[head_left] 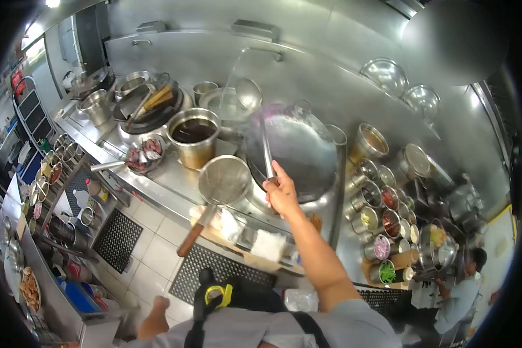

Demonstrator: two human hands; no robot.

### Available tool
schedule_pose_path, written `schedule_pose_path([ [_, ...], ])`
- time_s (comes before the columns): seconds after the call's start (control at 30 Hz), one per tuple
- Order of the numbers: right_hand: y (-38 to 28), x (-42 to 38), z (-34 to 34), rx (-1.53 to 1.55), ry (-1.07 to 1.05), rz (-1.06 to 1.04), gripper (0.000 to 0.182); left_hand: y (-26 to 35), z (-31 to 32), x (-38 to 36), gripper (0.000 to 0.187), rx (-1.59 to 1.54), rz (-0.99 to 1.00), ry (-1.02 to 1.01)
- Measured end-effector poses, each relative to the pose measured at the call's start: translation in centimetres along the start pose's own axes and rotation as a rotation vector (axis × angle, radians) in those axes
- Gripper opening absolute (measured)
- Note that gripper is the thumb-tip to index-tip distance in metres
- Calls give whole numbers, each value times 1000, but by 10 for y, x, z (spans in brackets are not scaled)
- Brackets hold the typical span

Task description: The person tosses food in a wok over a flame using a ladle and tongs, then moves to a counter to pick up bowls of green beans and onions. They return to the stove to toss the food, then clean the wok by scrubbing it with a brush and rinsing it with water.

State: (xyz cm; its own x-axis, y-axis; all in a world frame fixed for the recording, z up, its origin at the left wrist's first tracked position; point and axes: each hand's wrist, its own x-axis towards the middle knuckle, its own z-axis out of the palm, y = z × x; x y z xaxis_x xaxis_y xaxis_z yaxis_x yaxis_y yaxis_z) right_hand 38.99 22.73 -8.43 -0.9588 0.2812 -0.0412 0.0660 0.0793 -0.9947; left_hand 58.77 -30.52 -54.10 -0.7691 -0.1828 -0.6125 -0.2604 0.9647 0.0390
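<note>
One right hand [283, 195] grips ladle [249, 94], fingers wrapped; firm hold, steady wrist best beside wok [298, 151]. Left hand [160, 303] low; cannot tell fingers' state.

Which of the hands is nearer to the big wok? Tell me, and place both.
Right. The right hand is by the near edge of the big wok, gripping the ladle by its handle. The left hand is low at the person's left side, farther away.

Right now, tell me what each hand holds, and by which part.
The right hand grips the ladle by the lower end of its handle; nothing shows in the left hand.
</note>
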Motion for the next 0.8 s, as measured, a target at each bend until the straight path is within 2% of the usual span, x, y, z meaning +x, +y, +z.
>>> schedule_pose_path([
  [0.03, -5, 18, 11, -20, 2, 18, 70, 4, -1, 14, 39, 118, 190, -100],
  [0.13, -29, 108, 46, -108, 54, 93, 70, -5, -9, 18, 36, -375, 455, 3],
  [0.17, -40, 139, 59, -175, 73, 125, 70, 13, -16, 26, 37, -558, 70, -79],
  [0.23, -35, 200, 85, -222, 127, 117, 67, 10, -31, 46, 35, -729, 135, -55],
  [0.3, -31, 242, 102, -273, 164, 138, 60, -7, -49, 56, 35, -838, 331, 71],
  [0.37, -23, 268, 128, -322, 144, 201, 50, -25, -58, 52, 35, -862, 353, 79],
  [0.43, -12, 292, 138, -39, 103, 296, 34, -48, -68, 65, 36, -710, 434, 249],
  [0.47, -7, 302, 142, 108, 80, 341, 27, -62, -68, 72, 37, -560, 486, 419],
  [0.53, -2, 327, 136, 680, 91, 514, 20, -94, -66, 80, 39, -419, 467, 705],
  [0.57, 0, 332, 130, 967, 95, 595, 17, -101, -71, 87, 34, -615, 350, 682],
  [0.63, -12, 326, 118, 1236, -25, 589, 23, -114, -85, 98, 25, -1051, 121, 694],
  [0.7, -31, 311, 106, 1422, -93, 567, 24, -121, -138, 104, 13, -1327, -3, 381],
  [0.77, -58, 290, 94, 1436, -101, 493, 24, -70, -233, 75, 16, -1543, 143, 531],
  [0.8, -68, 282, 85, 1423, -118, 453, 24, -44, -279, 60, 14, -1521, 207, 531],
])
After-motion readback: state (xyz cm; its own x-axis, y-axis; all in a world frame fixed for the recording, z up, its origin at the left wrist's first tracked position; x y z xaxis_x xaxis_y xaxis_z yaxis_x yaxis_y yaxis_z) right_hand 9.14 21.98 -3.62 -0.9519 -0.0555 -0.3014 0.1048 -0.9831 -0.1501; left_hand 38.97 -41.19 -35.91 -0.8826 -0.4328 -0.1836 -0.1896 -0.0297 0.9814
